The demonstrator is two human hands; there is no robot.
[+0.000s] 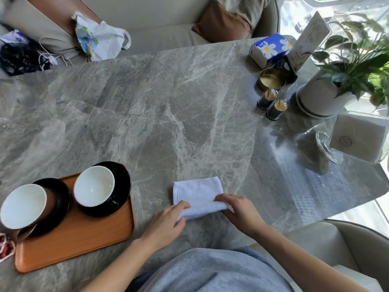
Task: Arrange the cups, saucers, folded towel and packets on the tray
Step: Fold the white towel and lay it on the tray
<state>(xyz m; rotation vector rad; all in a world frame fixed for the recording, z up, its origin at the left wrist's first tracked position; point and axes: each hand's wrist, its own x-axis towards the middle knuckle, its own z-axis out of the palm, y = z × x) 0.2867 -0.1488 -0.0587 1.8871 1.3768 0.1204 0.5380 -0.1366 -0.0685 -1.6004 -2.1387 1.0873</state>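
Note:
A white towel (196,191) lies on the marble table (168,102), to the right of the wooden tray (84,239). My left hand (166,222) pinches its near left corner and my right hand (237,211) grips its near right edge, where the cloth is rolled over. On the tray stand two black saucers, each with a white-lined cup: one cup (93,186) on the far saucer (122,186), the other cup (23,205) on the left saucer (61,199). A red and white packet (6,247) pokes in at the tray's left edge.
At the far right stand two toothpick holders (271,104), a brass tin (271,79), a tissue box (269,49), a sign stand, a potted plant (328,91) and a glass napkin holder (357,140). A sofa with bags and a cable runs behind the table.

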